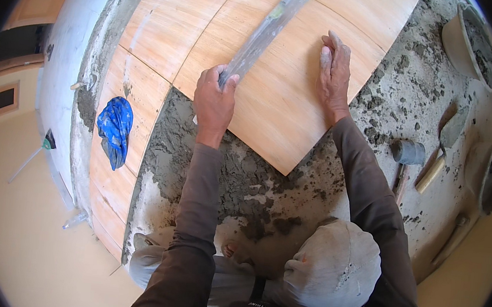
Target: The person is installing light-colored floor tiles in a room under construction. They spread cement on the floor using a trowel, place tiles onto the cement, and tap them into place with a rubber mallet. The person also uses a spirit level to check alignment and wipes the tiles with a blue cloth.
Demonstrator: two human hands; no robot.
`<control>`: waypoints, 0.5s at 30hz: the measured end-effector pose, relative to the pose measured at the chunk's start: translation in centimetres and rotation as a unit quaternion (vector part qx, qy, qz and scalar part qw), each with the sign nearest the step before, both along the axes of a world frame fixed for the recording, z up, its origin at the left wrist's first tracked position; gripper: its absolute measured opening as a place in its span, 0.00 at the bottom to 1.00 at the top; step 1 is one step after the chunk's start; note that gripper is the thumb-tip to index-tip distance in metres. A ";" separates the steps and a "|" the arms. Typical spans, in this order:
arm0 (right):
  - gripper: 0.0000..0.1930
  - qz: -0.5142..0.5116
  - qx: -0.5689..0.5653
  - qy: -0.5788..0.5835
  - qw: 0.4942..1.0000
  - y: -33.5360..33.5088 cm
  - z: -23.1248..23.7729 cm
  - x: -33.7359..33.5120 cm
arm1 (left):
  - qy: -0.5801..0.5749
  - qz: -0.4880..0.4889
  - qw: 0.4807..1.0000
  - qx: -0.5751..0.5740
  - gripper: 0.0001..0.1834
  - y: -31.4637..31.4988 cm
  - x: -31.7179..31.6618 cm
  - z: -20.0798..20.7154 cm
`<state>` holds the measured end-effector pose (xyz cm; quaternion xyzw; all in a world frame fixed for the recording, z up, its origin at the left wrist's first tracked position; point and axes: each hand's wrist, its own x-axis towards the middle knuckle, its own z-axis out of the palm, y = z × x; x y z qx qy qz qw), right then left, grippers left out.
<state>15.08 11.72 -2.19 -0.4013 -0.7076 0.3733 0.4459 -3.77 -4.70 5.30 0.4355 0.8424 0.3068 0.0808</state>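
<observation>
My left hand (214,104) is closed around the near end of a long grey metal straightedge (269,25), which slants away to the upper right across the tiles. Beneath it lies a wood-patterned floor tile (276,118), its near corner jutting over wet grey mortar (180,126). My right hand (334,79) is at this tile's right side, turned on edge with fingers stretched out and nothing held. Whether it touches the tile is hard to tell.
A blue cloth (115,126) lies on tiles at left. On the mortar-spattered floor at right are a mallet (407,152), a trowel (434,168), another handled tool (451,239), a mortar bucket (472,48) and a second bucket (486,176). A small trowel (87,84) rests by the left strip.
</observation>
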 end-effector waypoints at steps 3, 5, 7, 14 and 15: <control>0.22 0.001 -0.012 0.016 1.000 -0.3 0.7 -0.1 | 0.093 -0.012 0.995 -0.031 0.16 -0.5 1.5 -0.3; 0.22 0.003 -0.002 0.022 1.000 -0.3 0.6 -0.1 | 0.123 -0.031 0.991 -0.046 0.17 -0.7 1.8 -0.5; 0.21 0.000 0.004 0.025 1.000 -0.1 0.2 -0.2 | 0.118 -0.047 0.989 -0.080 0.18 -0.4 1.9 -0.1; 0.20 0.003 0.002 0.024 1.000 -0.1 0.0 -0.1 | 0.127 -0.093 0.982 -0.102 0.22 0.1 3.0 -0.4; 0.19 0.005 0.004 0.023 1.000 -0.1 0.0 -0.2 | 0.139 -0.093 0.981 -0.096 0.22 0.0 3.0 -0.7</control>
